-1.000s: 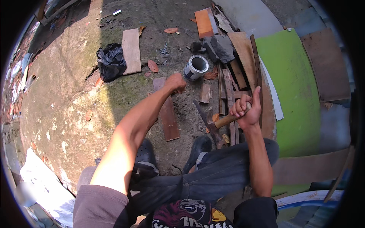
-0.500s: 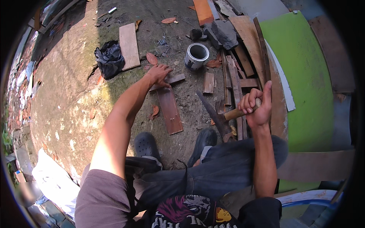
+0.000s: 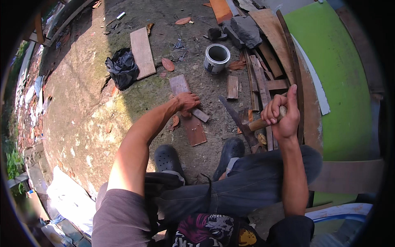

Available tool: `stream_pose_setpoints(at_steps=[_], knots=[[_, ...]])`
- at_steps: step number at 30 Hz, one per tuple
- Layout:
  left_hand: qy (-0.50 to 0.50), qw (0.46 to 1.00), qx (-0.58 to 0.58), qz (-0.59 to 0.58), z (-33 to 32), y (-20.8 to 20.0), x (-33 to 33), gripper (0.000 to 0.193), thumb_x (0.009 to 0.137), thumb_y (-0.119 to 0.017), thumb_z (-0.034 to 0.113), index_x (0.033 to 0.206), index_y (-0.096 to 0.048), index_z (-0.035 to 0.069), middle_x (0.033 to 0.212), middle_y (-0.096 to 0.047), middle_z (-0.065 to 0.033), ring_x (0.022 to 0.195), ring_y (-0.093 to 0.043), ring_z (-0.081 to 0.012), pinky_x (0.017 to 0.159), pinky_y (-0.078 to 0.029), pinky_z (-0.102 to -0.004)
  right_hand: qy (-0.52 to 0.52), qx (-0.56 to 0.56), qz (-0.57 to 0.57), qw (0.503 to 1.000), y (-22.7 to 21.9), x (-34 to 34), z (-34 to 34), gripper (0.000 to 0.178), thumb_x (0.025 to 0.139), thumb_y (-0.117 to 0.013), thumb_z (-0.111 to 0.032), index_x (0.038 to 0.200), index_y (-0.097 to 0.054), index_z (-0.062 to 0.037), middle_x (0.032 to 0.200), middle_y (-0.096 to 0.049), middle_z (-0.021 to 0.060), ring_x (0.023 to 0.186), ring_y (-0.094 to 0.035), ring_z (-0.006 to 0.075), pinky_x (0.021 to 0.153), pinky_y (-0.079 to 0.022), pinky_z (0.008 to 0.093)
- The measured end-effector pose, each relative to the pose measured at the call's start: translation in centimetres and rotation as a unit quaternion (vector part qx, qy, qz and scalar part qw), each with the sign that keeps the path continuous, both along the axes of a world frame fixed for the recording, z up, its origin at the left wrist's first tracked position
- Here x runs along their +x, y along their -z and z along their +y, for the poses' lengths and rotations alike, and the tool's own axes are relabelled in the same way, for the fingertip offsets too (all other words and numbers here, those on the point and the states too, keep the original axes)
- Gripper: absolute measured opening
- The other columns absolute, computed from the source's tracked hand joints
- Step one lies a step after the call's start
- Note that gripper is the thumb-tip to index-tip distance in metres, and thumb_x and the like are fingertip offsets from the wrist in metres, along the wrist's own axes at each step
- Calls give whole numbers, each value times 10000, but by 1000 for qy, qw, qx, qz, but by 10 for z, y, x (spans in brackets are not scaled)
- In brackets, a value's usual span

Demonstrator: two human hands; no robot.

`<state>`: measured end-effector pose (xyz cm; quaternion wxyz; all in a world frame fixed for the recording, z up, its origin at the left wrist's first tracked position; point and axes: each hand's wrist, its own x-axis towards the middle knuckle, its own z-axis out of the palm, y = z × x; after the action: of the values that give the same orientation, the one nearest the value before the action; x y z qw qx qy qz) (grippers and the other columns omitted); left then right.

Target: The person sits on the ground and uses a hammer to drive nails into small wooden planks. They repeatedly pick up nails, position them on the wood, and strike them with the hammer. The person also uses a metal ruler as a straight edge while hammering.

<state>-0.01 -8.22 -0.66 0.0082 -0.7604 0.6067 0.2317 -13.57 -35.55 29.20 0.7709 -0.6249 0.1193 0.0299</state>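
My left hand [image 3: 188, 103] is closed over a narrow wood strip [image 3: 200, 115], which crosses a reddish-brown board [image 3: 195, 133] on the ground. Beyond my fingers a greyish-brown flat wood piece [image 3: 178, 83] shows; my hand hides how these pieces meet. Small light specks, perhaps nail points, dot the board's near part. On the right, my right hand [image 3: 284, 115] grips the wooden handle of a hammer [image 3: 258, 124] with a long, dark, pick-like metal head. My thumb points up along the handle's end, and the head hangs low above the ground near my right shoe.
An open paint can [image 3: 217, 57] stands ahead, near a short wood block [image 3: 232, 87]. Loose nails [image 3: 180, 44], a black plastic bag [image 3: 122, 68] and a pale plank [image 3: 142, 52] lie farther off. Stacked wood strips [image 3: 260, 78], grey stones [image 3: 245, 31] and a green panel [image 3: 329, 82] are at right.
My left hand has come nearer to me and slightly right. The wood under it has turned, and a flat greyish piece now shows beyond the hand. My right hand keeps its grip on the hammer.
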Motion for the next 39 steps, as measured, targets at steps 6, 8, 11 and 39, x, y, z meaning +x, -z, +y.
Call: stream_pose_setpoints(at_steps=[6,8,11,39], knots=[[32,999,13,-22,-8,2,1,716,600,-778,543,1068,-581,39,1091,-592,-107,1110,-560,-295,955,-455,-407,6,-28,35,999,13,10,16,728,1006,-300,-645,549,-410,-89,461,-385,37,410,-393,131,458,-356,279],[50,998,23,-36,-11,1,1,764,605,-786,616,1059,-597,32,1079,-596,-110,1105,-560,-295,950,-459,-400,-3,-27,37,999,17,12,22,728,1006,-311,-643,548,-411,-86,462,-390,39,411,-392,131,458,-356,277],[17,999,33,-40,-10,-5,-1,610,644,-755,494,1084,-652,83,1123,-623,-102,1131,-573,-291,990,-451,-401,1,-23,41,999,16,15,28,729,1004,-324,-642,545,-409,-82,464,-390,39,412,-391,132,457,-353,271],[-774,507,-135,354,13,44,-71,631,813,-615,454,1135,-656,-87,1106,-696,-223,1032,-675,-368,919,-481,-445,6,-22,9,1000,-10,17,54,726,1007,-310,-641,559,-418,-80,483,-377,25,435,-407,133,461,-355,265]])
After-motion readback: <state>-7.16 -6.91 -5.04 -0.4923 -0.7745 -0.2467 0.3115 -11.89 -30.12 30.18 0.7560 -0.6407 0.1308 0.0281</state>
